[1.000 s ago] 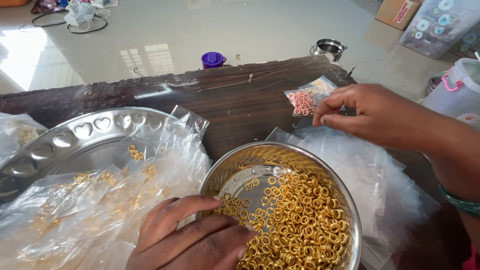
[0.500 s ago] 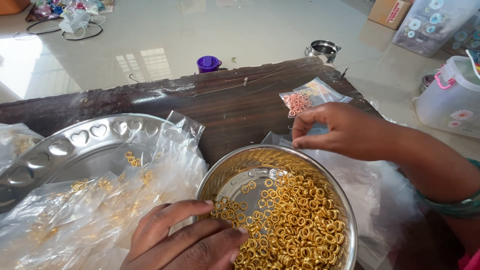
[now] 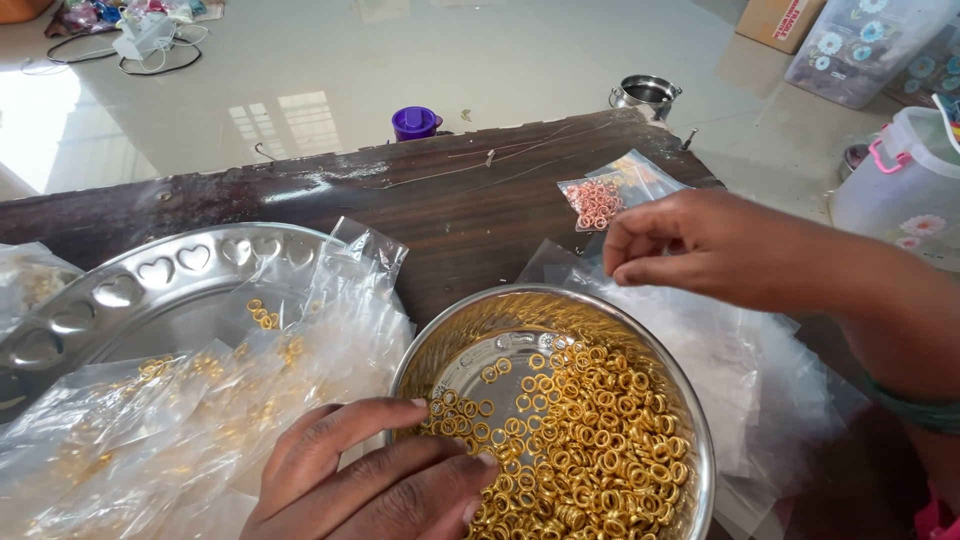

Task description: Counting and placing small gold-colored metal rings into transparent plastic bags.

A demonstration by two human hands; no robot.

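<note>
Since the earlier frames, the right hand [image 3: 690,245] has been drawn down and left from the small clear packet of pink rings [image 3: 600,200] toward the middle of the frame, while the left hand [image 3: 385,475] has stayed at the bowl's near edge.

In the head view, a round polished steel bowl [image 3: 455,340] heaped with small golden metal rings [image 3: 590,440] is seen at the lower centre. The left hand is laid flat at the bottom edge of the frame, fingers spread, fingertips resting on the rings at the bowl's left side; nothing is pinched by it. The right hand is held above the bowl's upper right rim, its thumb and fingertips pressed together; whether something is held in that grip cannot be told. A green bangle [image 3: 915,410] is worn on the right wrist.

A wide steel tray with heart-shaped stamped rim [image 3: 150,275] is seen at the left, overlaid by crumpled clear plastic bags holding golden rings [image 3: 200,400]. More empty clear plastic bags [image 3: 740,350] are spread under the right hand, at the right of the bowl. All of it is carried by a dark wooden table [image 3: 450,200]. Beyond it, at the upper part of the frame, a small purple cup [image 3: 414,122] and a small steel pot [image 3: 645,95] stand on the pale glossy floor [image 3: 400,60].
</note>
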